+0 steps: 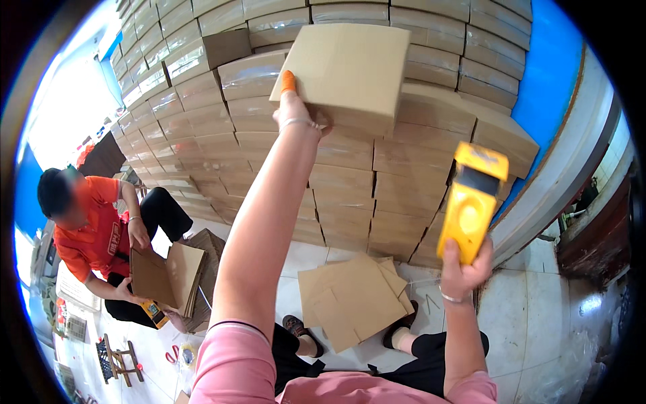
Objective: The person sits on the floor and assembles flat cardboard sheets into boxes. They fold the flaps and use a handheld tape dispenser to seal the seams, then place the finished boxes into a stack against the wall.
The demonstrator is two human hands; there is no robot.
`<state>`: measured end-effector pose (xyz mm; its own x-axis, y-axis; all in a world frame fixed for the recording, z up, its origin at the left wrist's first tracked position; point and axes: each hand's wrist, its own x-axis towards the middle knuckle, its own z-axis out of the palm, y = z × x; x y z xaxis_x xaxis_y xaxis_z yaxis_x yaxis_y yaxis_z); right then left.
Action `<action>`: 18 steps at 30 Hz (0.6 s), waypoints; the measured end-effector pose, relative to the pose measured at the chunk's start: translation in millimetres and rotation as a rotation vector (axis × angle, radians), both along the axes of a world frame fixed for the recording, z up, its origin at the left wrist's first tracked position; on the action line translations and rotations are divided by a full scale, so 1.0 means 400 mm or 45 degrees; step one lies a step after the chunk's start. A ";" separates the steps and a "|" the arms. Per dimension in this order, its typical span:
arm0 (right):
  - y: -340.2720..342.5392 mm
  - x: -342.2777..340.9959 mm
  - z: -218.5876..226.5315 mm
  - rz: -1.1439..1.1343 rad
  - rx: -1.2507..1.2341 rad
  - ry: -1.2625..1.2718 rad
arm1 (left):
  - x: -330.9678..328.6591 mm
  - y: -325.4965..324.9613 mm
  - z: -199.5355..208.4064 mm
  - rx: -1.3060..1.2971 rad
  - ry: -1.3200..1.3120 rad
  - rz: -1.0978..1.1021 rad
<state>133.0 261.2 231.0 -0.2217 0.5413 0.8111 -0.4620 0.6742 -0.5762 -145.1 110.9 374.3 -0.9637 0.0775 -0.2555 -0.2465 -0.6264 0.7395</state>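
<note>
My left hand (pixel 295 111), an orange cover on its thumb, grips the left side of a closed brown cardboard box (pixel 346 71). The box is up at the stacked boxes, over the upper part of the stack; whether it rests there I cannot tell. Its underside and my other left fingers are mostly hidden. Lower and to the right, my right hand (pixel 469 273) is closed round the lower end of a yellow tape dispenser (pixel 465 219) with a black band. The dispenser points up and stays apart from the box.
Wrapped cardboard boxes (pixel 340 158) form a high wall ahead. Flat cardboard sheets (pixel 356 296) lie on the tiles between my feet. At left, a seated co-worker (pixel 101 229) handles an open carton (pixel 158 276). A small stool (pixel 120 360) stands lower left; a doorway frame (pixel 565 175) is at right.
</note>
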 end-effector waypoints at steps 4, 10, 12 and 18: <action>-0.004 -0.201 0.147 -0.109 0.407 0.001 | -0.046 0.041 0.040 0.295 -0.066 -0.140; -0.013 -0.424 0.312 -0.174 0.337 -0.165 | -0.024 0.017 0.050 -0.015 0.226 -0.317; 0.015 -0.464 0.325 -0.068 0.293 -0.099 | 0.003 -0.030 0.020 -0.455 0.467 -0.254; 0.063 -0.516 0.387 -0.348 0.303 -0.284 | 0.046 -0.148 -0.210 -0.699 0.635 -0.136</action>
